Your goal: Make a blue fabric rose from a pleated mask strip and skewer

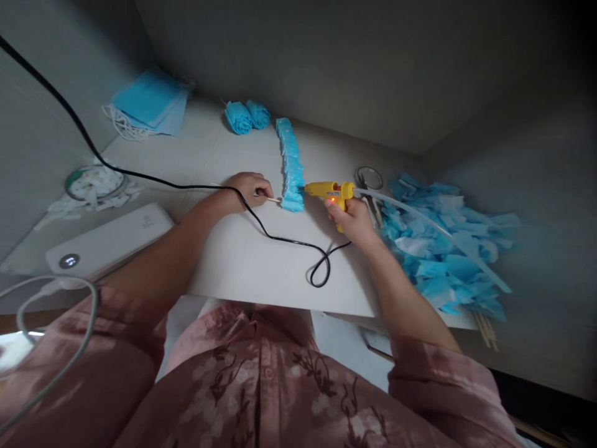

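My right hand [357,219] is closed round the grip of a yellow glue gun [323,189] with a red light on it. A long clear glue stick [433,221] sticks out of its back. The nozzle is at the right edge of a pleated blue strip [291,163], near its lower end; whether it touches cannot be told. My left hand [252,188] pinches a thin wooden stick [273,200], whose tip reaches the strip's lower left edge. Beyond the strip lie two rolled blue flowers [246,116].
A black cord [177,185] crosses over my left wrist. At left are blue face masks [152,99], a bowl of white scraps [96,183] and a white power bank [112,239]. Blue scraps [443,242], scissors [372,199] and a tape ring [369,177] lie right.
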Motion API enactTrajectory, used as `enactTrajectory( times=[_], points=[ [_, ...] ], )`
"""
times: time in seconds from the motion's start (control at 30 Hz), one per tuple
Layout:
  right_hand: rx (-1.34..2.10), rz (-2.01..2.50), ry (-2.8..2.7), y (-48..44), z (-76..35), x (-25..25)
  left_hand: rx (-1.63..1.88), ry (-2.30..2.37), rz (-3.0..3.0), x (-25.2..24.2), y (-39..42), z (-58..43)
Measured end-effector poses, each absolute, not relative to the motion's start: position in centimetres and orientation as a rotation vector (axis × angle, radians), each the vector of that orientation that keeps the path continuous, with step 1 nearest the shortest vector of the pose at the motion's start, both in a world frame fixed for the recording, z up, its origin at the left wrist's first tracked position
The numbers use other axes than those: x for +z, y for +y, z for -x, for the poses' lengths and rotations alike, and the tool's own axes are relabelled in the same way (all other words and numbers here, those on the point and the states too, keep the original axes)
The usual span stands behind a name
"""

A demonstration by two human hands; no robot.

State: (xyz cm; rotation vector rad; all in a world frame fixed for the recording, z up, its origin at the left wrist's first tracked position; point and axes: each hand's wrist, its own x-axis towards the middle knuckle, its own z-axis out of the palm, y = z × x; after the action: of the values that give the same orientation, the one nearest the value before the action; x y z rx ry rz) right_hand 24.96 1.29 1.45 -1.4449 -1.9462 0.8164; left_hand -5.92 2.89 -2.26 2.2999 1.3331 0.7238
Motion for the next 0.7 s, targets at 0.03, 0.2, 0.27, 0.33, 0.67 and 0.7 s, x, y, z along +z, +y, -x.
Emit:
enactTrajectory(
  times=[0.03,0.2,0.27,0.33,0.67,0.7],
  points=[
    [0.818,1.449,-1.942,1.26,-24.93,1.46,0.724,1.339,-2.296,-2.22,2.85,5.89],
    [0.853,1.448,-1.940,1.05,-24.59,1.47,0.707,1.343,-2.296,-2.07,2.79,5.89],
    [0.854,1.442,-1.948,1.05,-24.48,1.40,0.695,1.338,-2.299,-2.03,2.80,5.91],
    [0.847,1.438,-1.952,1.13,-24.43,1.30,0.689,1.335,-2.303,-1.99,2.81,5.92],
    [0.851,1.480,-2.006,1.61,-25.17,1.72,0.660,1.351,-2.293,-1.74,2.80,5.94],
    [0.831,1.487,-2.021,1.70,-25.34,1.77,0.666,1.344,-2.298,-1.79,2.83,5.98]
  ],
)
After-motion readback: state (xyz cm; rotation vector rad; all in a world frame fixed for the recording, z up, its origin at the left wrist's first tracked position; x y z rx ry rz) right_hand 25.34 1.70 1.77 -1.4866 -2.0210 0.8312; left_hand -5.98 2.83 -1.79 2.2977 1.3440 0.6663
